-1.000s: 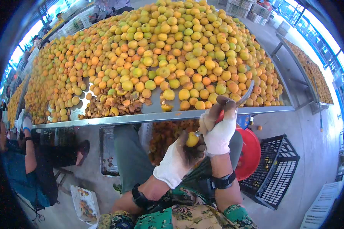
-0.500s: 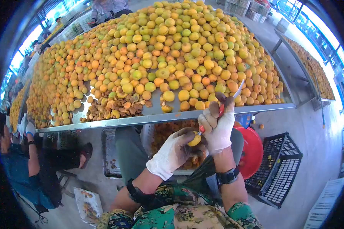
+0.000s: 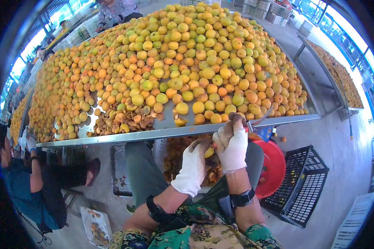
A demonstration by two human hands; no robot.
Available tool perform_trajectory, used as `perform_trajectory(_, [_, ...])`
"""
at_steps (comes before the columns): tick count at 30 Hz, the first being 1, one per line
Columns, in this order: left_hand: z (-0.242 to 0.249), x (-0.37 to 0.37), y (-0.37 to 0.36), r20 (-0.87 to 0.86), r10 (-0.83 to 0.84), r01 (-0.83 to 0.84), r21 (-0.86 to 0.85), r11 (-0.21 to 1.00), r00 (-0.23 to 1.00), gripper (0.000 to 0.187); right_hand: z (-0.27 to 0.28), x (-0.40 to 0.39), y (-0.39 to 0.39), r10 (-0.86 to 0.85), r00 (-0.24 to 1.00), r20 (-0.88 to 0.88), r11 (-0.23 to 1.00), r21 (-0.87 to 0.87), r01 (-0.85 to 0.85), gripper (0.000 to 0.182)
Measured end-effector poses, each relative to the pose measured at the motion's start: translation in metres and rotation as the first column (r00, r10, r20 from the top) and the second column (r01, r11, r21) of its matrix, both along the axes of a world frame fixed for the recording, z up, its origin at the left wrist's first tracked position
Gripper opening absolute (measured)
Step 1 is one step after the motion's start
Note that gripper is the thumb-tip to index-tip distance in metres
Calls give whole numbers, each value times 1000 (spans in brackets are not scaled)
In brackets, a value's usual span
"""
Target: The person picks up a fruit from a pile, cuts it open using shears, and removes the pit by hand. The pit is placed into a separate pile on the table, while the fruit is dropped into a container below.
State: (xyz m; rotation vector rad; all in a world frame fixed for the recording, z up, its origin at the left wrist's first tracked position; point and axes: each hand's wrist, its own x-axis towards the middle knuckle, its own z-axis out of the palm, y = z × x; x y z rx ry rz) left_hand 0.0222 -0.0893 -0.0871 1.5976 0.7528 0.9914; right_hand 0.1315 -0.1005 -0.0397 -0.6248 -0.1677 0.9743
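Note:
Both my hands wear white gloves with dark-stained fingers and are close together over my lap, just below the table edge. My left hand is closed around a yellow apricot, only part of which shows between its fingers. My right hand grips a knife with a red handle; its blade points up and right, past the table's metal rim. A small red tip of the handle shows beside the apricot. Ahead, a large heap of apricots covers the metal table, with a pile of cut pieces near its front edge.
Beneath my hands is a container of orange fruit pieces. A red basin and black crates stand at right. A co-worker sits at left, another person across the table. A tray lies on the floor.
My right hand has moved slightly left, and the knife blade has tipped from steeply upright to a lower slant. My left hand has turned, hiding more of the apricot.

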Motion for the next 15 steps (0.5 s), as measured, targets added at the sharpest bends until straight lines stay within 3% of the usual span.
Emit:
perform_trajectory(1, [0, -2, 2, 0, 1, -1, 0, 1000, 1000, 23, 7, -3, -1, -5, 998, 68, 996, -92, 11, 18])
perform_trajectory(3, [1, -7, 6, -405, 140, 50, 423, 905, 904, 28, 8, -10, 0, -38, 999, 20, 993, -113, 40, 16])
perform_trajectory(4, [-4, -5, 6, -404, 141, 48, 423, 905, 904, 28, 8, -15, 1, -73, 997, -27, 988, -135, 69, 14])
perform_trajectory(5, [-13, -3, 5, -278, 69, -28, 148, 989, 958, 31, -9, -23, 1, -87, 982, 165, 992, -74, 101, 13])
perform_trajectory(6, [-13, -1, 6, -129, 36, -55, -145, 988, 991, 33, -2, -30, -2, -59, 950, 308, 985, -139, 106, 12])
perform_trajectory(8, [-9, -6, 11, -199, 0, -15, -77, 997, 980, 39, -3, -28, -1, -85, 972, 221, 986, -120, 114, 13])
perform_trajectory(9, [-7, -5, 20, 156, 57, 33, -517, 855, 986, 35, 1, -25, -4, -83, 983, 161, 988, -114, 102, 14])
perform_trajectory(10, [-4, -6, 28, 430, 262, 232, -802, 551, 864, 37, 6, -21, -6, -76, 992, 103, 991, -103, 87, 15])
perform_trajectory(11, [1, -11, 35, 395, 320, 214, -852, 478, 861, 40, 1, -20, -8, -132, 969, 207, 977, -140, 163, 16])
perform_trajectory(12, [12, -20, 31, 267, 48, 149, -668, 729, 963, 54, -1, -11, -11, -82, 972, 218, 980, -161, 119, 13])
perform_trajectory(14, [2, -23, 36, 444, 230, 344, -862, 372, 866, 43, -22, -7, -3, -55, 943, 329, 961, -239, 140, 11])
perform_trajectory(15, [-2, -22, 34, 445, 226, 345, -862, 372, 867, 43, -21, -11, 3, -31, 921, 387, 949, -278, 149, 10])
